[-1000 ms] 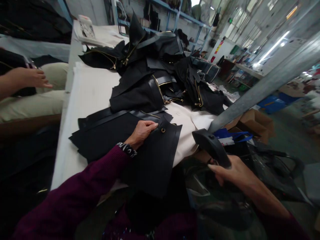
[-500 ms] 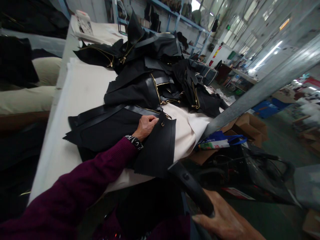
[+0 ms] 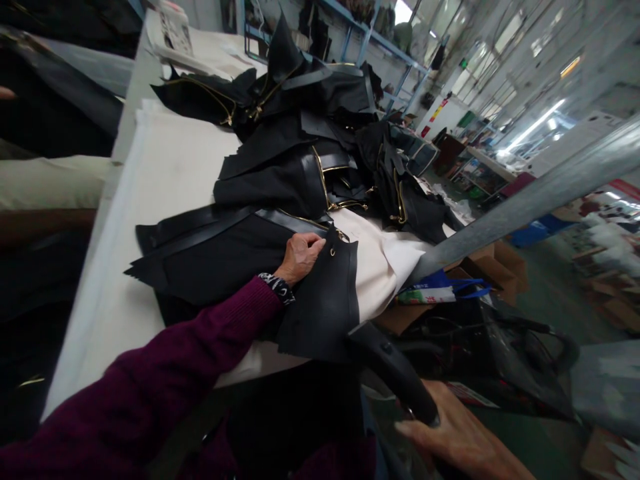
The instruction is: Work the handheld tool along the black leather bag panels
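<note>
While the left hand (image 3: 300, 257) pinches the top edge of a black leather panel (image 3: 323, 303), fingers closed on it beside a small gold ring (image 3: 333, 252), the panel lies over the near right corner of the white-covered table (image 3: 165, 180) and droops past its near edge. Low at the right, the right hand (image 3: 460, 437) is wrapped shut around the handle of a black tool (image 3: 390, 373), which points up toward the panel's lower edge. Under the panel lie flat black pieces with straps (image 3: 210, 247). Behind them, toward the far edge, rises a heap of black pieces with gold zips (image 3: 320, 147). Off the right edge a grey metal post (image 3: 525, 207) slants across; below it an open cardboard box (image 3: 500, 263) holds a blue and white bag (image 3: 440, 288).
</note>
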`<state>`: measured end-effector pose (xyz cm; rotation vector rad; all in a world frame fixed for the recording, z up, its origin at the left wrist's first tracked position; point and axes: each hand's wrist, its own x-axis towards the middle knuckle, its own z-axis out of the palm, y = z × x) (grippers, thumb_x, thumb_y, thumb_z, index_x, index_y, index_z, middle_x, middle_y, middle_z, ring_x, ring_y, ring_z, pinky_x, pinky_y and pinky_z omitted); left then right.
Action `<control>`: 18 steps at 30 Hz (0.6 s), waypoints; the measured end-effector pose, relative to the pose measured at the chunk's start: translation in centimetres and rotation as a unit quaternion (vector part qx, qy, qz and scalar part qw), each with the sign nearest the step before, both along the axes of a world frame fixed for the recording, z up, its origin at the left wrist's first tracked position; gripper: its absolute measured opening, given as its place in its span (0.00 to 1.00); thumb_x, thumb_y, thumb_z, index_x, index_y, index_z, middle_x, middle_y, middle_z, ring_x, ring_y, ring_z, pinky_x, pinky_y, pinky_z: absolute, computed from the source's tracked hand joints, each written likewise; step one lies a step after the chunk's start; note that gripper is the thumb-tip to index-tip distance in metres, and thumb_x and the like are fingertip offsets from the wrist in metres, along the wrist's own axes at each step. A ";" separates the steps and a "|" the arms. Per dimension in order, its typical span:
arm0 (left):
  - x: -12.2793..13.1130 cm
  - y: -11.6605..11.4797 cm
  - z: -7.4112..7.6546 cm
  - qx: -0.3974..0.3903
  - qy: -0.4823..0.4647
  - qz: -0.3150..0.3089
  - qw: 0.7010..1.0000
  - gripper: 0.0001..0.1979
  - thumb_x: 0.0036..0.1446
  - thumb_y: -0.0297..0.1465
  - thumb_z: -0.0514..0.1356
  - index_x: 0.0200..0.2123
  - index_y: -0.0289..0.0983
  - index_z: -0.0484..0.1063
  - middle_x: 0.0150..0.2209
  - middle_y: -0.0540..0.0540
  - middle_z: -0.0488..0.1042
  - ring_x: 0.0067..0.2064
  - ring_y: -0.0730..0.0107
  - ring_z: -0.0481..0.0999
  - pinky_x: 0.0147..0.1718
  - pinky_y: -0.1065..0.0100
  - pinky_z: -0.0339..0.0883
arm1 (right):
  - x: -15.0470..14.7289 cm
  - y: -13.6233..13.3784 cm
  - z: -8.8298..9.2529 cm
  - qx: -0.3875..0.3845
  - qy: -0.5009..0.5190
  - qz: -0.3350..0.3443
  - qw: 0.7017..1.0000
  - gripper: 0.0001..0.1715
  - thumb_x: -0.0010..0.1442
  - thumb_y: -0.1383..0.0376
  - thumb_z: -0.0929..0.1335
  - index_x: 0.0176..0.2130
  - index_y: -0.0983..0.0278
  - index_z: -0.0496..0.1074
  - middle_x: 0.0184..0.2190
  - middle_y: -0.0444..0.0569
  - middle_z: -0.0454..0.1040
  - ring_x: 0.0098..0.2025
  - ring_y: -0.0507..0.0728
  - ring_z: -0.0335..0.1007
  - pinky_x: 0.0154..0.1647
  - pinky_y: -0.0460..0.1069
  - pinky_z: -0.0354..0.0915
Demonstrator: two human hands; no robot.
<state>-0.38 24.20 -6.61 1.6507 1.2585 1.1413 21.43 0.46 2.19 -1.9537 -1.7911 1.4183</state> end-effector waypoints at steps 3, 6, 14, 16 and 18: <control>0.0 0.0 0.0 -0.002 -0.002 0.004 1.000 0.16 0.58 0.38 0.57 0.24 0.33 0.69 0.21 0.55 0.67 0.25 0.74 0.69 0.28 0.68 0.64 | 1.6 -0.3 0.0 -0.012 -0.046 -0.029 0.998 0.18 0.53 0.53 0.67 0.28 0.67 0.65 0.22 0.43 0.65 0.26 0.53 0.61 0.25 0.45 0.57; 0.0 0.0 -0.1 0.000 -0.002 0.006 1.000 0.15 0.58 0.39 0.57 0.25 0.34 0.69 0.22 0.54 0.68 0.26 0.73 0.70 0.30 0.67 0.65 | 2.6 -0.3 0.4 -0.035 -0.080 -0.052 0.995 0.22 0.54 0.50 0.65 0.28 0.67 0.64 0.20 0.43 0.64 0.25 0.53 0.61 0.24 0.45 0.57; -0.1 0.0 0.1 0.003 0.007 0.012 1.000 0.16 0.58 0.38 0.57 0.23 0.34 0.69 0.21 0.54 0.68 0.27 0.72 0.71 0.31 0.67 0.66 | -2.6 1.1 2.3 -0.016 -0.041 0.055 0.998 0.21 0.49 0.50 0.67 0.32 0.66 0.68 0.28 0.46 0.67 0.31 0.56 0.61 0.29 0.46 0.58; -0.2 0.0 0.0 0.004 0.005 0.010 1.000 0.16 0.58 0.38 0.57 0.23 0.34 0.69 0.21 0.54 0.68 0.27 0.72 0.71 0.31 0.66 0.66 | -4.5 2.0 3.0 -0.034 -0.016 0.086 0.996 0.20 0.49 0.52 0.67 0.35 0.65 0.69 0.30 0.47 0.68 0.32 0.56 0.62 0.30 0.46 0.59; -0.2 0.1 -0.2 0.007 0.001 0.007 1.000 0.16 0.58 0.38 0.57 0.24 0.34 0.69 0.22 0.54 0.68 0.28 0.72 0.72 0.31 0.66 0.67 | -5.9 2.9 3.5 -0.044 0.003 0.107 0.993 0.18 0.51 0.53 0.67 0.36 0.65 0.69 0.32 0.47 0.69 0.33 0.56 0.62 0.31 0.46 0.59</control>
